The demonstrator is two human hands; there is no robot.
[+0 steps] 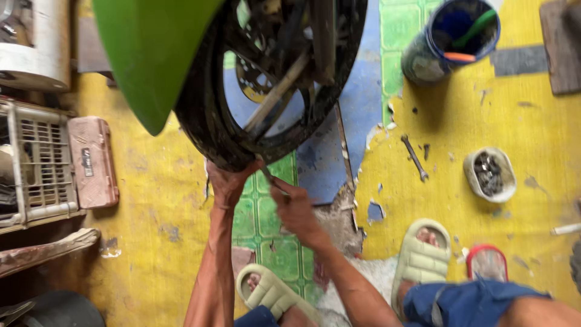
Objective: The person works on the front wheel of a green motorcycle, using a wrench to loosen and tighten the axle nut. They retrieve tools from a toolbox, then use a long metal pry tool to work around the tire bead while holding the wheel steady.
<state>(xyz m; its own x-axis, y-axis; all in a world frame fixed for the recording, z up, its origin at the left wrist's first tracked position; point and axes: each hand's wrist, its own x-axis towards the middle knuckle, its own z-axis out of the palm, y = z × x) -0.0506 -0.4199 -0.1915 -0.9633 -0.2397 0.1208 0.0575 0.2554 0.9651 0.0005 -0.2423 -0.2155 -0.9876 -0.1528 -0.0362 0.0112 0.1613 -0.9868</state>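
A black motorcycle tyre (209, 130) on a spoked wheel (284, 85) hangs over the floor, partly under a green fender (148, 54). My left hand (227, 181) presses against the tyre's lower edge. Just to its right, my right hand (295, 206) grips a thin metal tool (268, 174) whose tip reaches the tyre rim. How my left fingers close is hidden against the rubber.
A spanner (414, 158) lies on the yellow floor, near a small bowl of metal parts (490, 174). A blue bucket (451, 39) with tools stands at the back right. A pink case (92, 162) and a plastic crate (36, 160) sit left. My sandalled feet (420, 257) are below.
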